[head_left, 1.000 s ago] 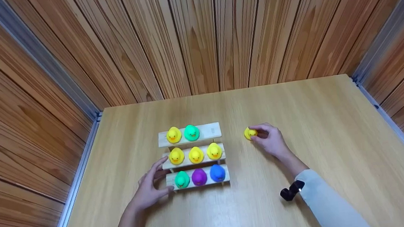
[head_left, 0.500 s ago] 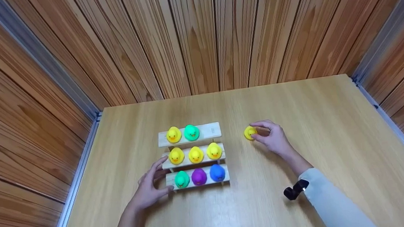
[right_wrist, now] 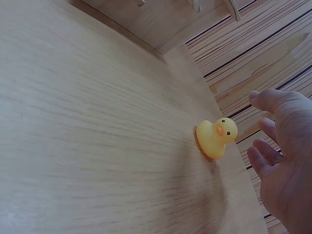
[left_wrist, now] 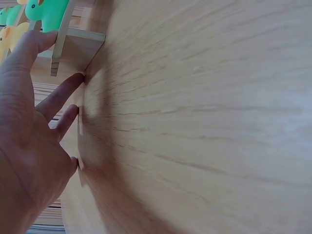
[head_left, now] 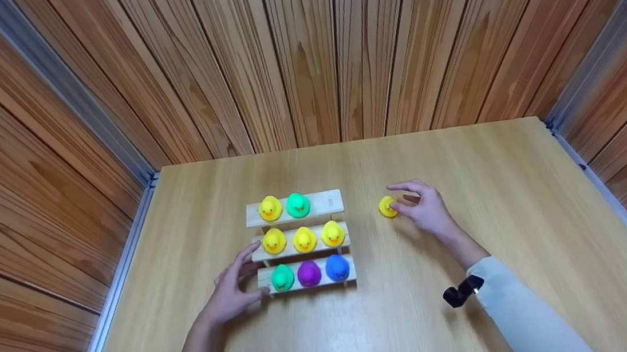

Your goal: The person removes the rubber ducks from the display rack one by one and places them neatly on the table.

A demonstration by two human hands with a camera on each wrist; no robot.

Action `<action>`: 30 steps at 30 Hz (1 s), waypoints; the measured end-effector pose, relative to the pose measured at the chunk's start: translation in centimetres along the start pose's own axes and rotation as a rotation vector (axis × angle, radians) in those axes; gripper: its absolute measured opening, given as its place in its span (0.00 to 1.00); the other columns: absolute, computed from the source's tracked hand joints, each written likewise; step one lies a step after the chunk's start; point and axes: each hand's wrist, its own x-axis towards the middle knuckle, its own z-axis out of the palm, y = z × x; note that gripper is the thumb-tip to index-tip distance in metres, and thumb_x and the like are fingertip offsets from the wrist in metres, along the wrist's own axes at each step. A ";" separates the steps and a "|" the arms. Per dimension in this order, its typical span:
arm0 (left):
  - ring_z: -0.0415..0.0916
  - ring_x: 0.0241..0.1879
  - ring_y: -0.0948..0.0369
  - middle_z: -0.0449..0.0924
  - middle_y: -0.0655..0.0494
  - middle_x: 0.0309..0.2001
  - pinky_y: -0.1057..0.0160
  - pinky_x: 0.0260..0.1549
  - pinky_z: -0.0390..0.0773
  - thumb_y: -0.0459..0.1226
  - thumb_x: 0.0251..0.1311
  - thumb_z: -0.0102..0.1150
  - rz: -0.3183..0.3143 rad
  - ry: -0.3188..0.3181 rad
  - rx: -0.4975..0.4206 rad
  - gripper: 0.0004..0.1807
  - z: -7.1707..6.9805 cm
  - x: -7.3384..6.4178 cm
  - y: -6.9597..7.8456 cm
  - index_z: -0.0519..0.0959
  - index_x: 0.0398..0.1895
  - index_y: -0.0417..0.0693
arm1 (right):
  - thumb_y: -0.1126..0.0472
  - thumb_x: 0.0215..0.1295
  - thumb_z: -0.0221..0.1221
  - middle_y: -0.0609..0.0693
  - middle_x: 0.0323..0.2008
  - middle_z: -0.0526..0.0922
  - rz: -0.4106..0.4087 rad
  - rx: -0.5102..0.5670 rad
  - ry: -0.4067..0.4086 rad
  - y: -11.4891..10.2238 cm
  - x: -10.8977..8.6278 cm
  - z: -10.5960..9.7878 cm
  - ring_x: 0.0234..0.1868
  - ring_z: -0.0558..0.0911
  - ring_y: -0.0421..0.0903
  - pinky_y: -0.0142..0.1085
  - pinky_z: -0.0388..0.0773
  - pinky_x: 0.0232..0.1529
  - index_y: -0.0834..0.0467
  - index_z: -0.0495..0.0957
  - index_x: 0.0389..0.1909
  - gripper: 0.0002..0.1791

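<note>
My left hand point(head_left: 233, 296) rests at the left end of a three-tier wooden rack point(head_left: 326, 202). Its thumb touches the bottom shelf's end and its extended fingers reach beside the middle shelf; the left wrist view shows these fingers point(left_wrist: 61, 97) spread low by the tabletop. Right of the rack, a yellow rubber duck point(right_wrist: 212, 139) stands upright on the table. My right hand point(head_left: 426, 211) hovers just right of it, thumb and fingers parted; a gap shows between hand and duck in the right wrist view.
A yellow duck point(head_left: 269, 208) and a green duck point(head_left: 297, 205) sit on the top shelf. Three yellow ducks point(head_left: 304, 239) line the middle one. Below are green point(head_left: 282, 278), purple point(head_left: 309, 274) and blue point(head_left: 337, 268) ducks. Wood-panelled walls point(head_left: 302, 56) border the table point(head_left: 396, 317).
My right hand has let go of the yellow duck, spread its fingers and drawn slightly up and right. The duck stays on the table. My left hand and the rack keep their places.
</note>
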 end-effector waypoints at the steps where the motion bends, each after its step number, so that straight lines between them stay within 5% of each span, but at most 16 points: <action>1: 0.78 0.80 0.41 0.74 0.44 0.82 0.21 0.86 0.48 0.36 0.65 0.81 0.002 0.002 0.005 0.53 0.0 0.0 0.0 0.62 0.88 0.71 | 0.73 0.73 0.70 0.69 0.68 0.81 -0.002 -0.003 -0.007 -0.2 0.0 0.0 0.77 0.77 0.66 0.60 0.73 0.84 0.67 0.84 0.67 0.23; 15: 0.76 0.81 0.40 0.71 0.43 0.84 0.24 0.84 0.61 0.36 0.67 0.80 0.004 -0.001 -0.006 0.52 0.0 0.0 0.1 0.62 0.88 0.72 | 0.70 0.76 0.70 0.66 0.71 0.79 -0.054 -0.029 -0.059 -3.8 1.2 0.5 0.80 0.75 0.67 0.61 0.70 0.85 0.63 0.83 0.71 0.24; 22: 0.76 0.80 0.41 0.73 0.43 0.83 0.22 0.86 0.55 0.36 0.66 0.81 0.002 -0.008 -0.009 0.52 -0.1 -0.1 0.3 0.62 0.88 0.73 | 0.69 0.75 0.70 0.64 0.74 0.79 -0.072 -0.022 -0.076 -5.6 1.5 1.7 0.81 0.74 0.65 0.61 0.71 0.85 0.62 0.82 0.72 0.26; 30: 0.76 0.80 0.37 0.71 0.37 0.83 0.29 0.84 0.65 0.33 0.65 0.81 0.035 -0.024 -0.004 0.53 -0.3 -0.1 0.3 0.62 0.89 0.63 | 0.66 0.74 0.73 0.63 0.75 0.79 -0.124 -0.049 -0.103 -7.7 2.1 3.6 0.81 0.75 0.65 0.61 0.77 0.81 0.60 0.81 0.74 0.29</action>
